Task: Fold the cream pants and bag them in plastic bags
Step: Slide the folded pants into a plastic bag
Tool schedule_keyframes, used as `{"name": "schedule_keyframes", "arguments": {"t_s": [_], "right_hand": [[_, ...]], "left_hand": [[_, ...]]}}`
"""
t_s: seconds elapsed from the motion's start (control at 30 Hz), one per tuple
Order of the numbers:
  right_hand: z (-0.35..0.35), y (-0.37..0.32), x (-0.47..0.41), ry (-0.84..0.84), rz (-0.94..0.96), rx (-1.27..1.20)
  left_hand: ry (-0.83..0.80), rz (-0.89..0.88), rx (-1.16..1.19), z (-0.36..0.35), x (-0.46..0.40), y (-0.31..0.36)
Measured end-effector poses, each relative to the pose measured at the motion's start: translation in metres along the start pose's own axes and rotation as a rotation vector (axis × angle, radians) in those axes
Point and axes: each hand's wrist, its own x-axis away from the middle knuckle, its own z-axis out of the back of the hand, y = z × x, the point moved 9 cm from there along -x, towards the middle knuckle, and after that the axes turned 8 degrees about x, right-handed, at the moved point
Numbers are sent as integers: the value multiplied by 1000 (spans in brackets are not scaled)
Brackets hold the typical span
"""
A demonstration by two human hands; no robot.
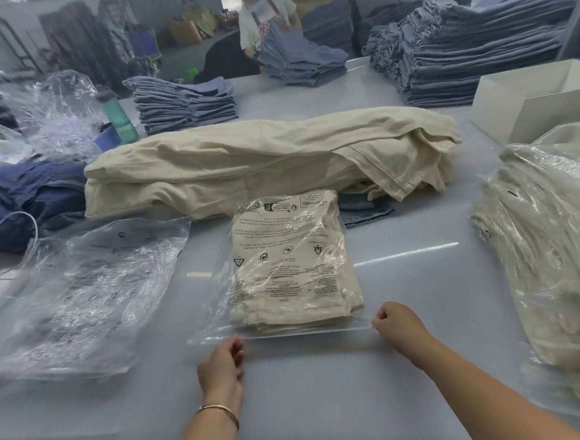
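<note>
A single head-worn camera looks forward and down, close over the table [412,366].

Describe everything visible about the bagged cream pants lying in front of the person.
The bagged cream pants lie flat on the grey table, folded into a rectangle inside a clear, crinkled plastic bag printed with black warning text and symbols. The bag's open flap faces the person; the left hand touches its left corner, and the right hand pinches its right corner.
</note>
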Motion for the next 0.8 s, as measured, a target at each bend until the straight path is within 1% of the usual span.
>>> {"name": "schedule_keyframes", "arguments": {"t_s": [0.1,0.2,0.27,0.3,0.33,0.37,0.4,0.43,0.47,0.5,0.53,0.6,0.63,0.7,0.73,0.8], "right_hand": [[5,5,-3,-55,11,45],[-1,6,-4,-128,0,17],[-5,7,-10,-165,-32,45],[-4,10,-11,-186,-61,43],[-2,10,-15,-187,-90,28],[6,9,-23,-136,-112,29],[17,4,-30,-38,-117,54],[27,-1,-36,79,-120,68],[32,-8,-40,164,-130,43],[30,-17,-42,191,-145,-11],[23,-26,-45,179,-156,-56],[4,-42,-50,109,-174,-114],[-4,-48,-52,62,-187,-166],[-15,-59,-52,-98,-218,-345],[-16,-67,-47,-188,-205,-394],[-11,-81,-34,-342,-108,-374]], "left_hand": [[69,-55,1,33,-23,29],[68,-17,-122,53,-40,42],[28,52,-267,58,-51,46],[21,42,-383,60,-52,54],[31,-28,-535,59,-58,69],[47,-150,-696,54,-62,89],[46,-269,-815,43,-65,108],[25,-348,-871,27,-68,121],[-20,-392,-913,8,-72,127],[-79,-395,-963,-15,-75,126],[-144,-378,-1010,-38,-78,120],[-268,-266,-1047,-76,-77,102],[-346,-170,-1005,-90,-75,91],[-482,112,-907,-107,-67,66],[-537,233,-860,-113,-59,58],[-648,414,-766,-122,-44,48]]}}
